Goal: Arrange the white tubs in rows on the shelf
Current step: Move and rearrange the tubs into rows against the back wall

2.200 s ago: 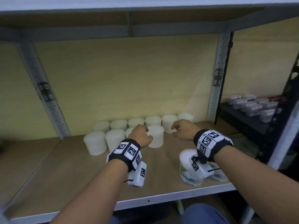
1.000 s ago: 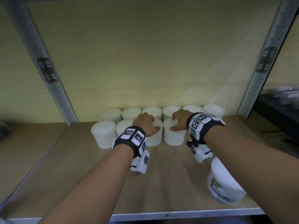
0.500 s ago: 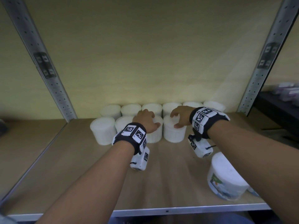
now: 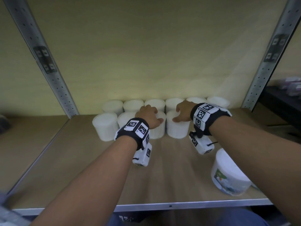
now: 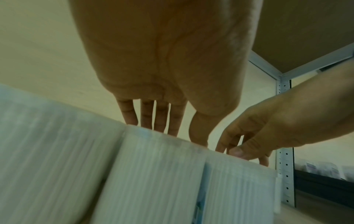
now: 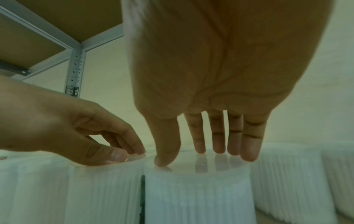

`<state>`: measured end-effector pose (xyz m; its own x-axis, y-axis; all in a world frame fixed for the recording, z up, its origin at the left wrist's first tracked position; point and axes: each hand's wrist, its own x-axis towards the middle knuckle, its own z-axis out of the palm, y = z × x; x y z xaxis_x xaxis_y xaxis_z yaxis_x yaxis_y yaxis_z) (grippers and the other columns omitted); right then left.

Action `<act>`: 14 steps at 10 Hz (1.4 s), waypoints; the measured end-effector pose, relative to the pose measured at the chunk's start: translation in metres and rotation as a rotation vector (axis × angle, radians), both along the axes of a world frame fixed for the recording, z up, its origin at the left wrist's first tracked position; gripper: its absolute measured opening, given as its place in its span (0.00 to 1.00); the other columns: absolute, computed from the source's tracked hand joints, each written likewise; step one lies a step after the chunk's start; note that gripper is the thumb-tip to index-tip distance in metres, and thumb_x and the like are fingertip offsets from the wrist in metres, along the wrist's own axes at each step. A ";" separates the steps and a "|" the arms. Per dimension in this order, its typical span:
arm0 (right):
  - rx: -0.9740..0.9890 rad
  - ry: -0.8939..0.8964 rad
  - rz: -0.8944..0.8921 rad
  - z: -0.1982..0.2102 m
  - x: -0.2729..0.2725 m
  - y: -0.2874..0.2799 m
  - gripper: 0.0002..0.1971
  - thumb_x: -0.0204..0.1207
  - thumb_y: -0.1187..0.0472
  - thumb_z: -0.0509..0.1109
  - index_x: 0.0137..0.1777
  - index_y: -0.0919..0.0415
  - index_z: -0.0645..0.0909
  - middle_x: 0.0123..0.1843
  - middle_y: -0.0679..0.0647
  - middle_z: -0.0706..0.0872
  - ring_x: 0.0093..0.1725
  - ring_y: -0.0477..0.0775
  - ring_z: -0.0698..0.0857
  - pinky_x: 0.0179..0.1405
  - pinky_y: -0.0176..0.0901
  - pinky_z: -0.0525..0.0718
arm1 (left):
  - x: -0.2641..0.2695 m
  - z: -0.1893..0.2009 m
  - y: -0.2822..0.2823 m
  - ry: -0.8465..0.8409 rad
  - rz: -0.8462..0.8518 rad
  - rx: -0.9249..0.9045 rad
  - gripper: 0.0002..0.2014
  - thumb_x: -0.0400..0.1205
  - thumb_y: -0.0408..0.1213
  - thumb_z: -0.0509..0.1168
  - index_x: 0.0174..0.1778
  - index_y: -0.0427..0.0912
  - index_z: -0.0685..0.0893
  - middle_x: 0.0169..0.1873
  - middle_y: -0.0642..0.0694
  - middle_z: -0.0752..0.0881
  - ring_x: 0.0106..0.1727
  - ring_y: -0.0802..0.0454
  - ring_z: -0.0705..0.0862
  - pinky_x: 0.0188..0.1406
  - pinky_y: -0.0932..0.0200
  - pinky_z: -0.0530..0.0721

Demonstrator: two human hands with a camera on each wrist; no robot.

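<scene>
Front row: fourth tub point(image 4: 176, 128) now beside third tub point(image 4: 157, 128) | your left hand point(image 4: 149, 118) and right hand point(image 4: 183, 112) rest relaxed fingers on top, gripping neither | large tub point(image 4: 228, 173) unplaced at shelf point(image 4: 65, 160) edge.

Both hands point(image 4: 166, 117) on front-row tubs point(image 4: 176, 128); lg tub point(image 4: 228, 175) front-right.

Light: dim and greenish in all views; a pale glow lies on the back wall just above the white tubs point(image 4: 154, 103).
Blur: tub sides are smeared in both wrist views.
Distortion: the shelf uprights point(image 4: 48, 62) splay outward in the head view.
Focus: the palms nearest the wrist cameras are soft.
</scene>
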<state>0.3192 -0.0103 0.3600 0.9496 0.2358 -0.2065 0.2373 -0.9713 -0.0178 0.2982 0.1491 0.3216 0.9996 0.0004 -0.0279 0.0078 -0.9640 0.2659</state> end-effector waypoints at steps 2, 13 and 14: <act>0.005 0.004 0.007 0.002 -0.001 0.000 0.31 0.78 0.44 0.67 0.74 0.65 0.73 0.72 0.60 0.77 0.70 0.59 0.79 0.70 0.50 0.78 | 0.001 -0.001 0.002 -0.015 -0.004 -0.006 0.28 0.79 0.55 0.63 0.73 0.45 0.74 0.71 0.42 0.73 0.74 0.42 0.70 0.71 0.46 0.73; 0.070 0.040 0.054 0.001 0.003 -0.001 0.30 0.77 0.54 0.71 0.77 0.58 0.69 0.76 0.56 0.73 0.72 0.57 0.76 0.69 0.46 0.76 | -0.001 -0.003 0.002 -0.023 -0.002 -0.017 0.27 0.80 0.54 0.63 0.73 0.45 0.74 0.71 0.42 0.72 0.74 0.42 0.68 0.71 0.45 0.72; 0.075 0.069 0.070 0.003 0.001 -0.002 0.29 0.77 0.59 0.71 0.78 0.56 0.69 0.77 0.55 0.72 0.74 0.57 0.74 0.70 0.44 0.74 | -0.001 -0.003 0.002 -0.025 -0.001 -0.019 0.27 0.80 0.54 0.63 0.73 0.45 0.74 0.71 0.42 0.72 0.74 0.42 0.68 0.72 0.45 0.72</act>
<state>0.3200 -0.0121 0.3634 0.9144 0.3186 -0.2498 0.3006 -0.9476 -0.1083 0.2975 0.1512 0.3183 1.0000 -0.0006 -0.0025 0.0002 -0.9589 0.2839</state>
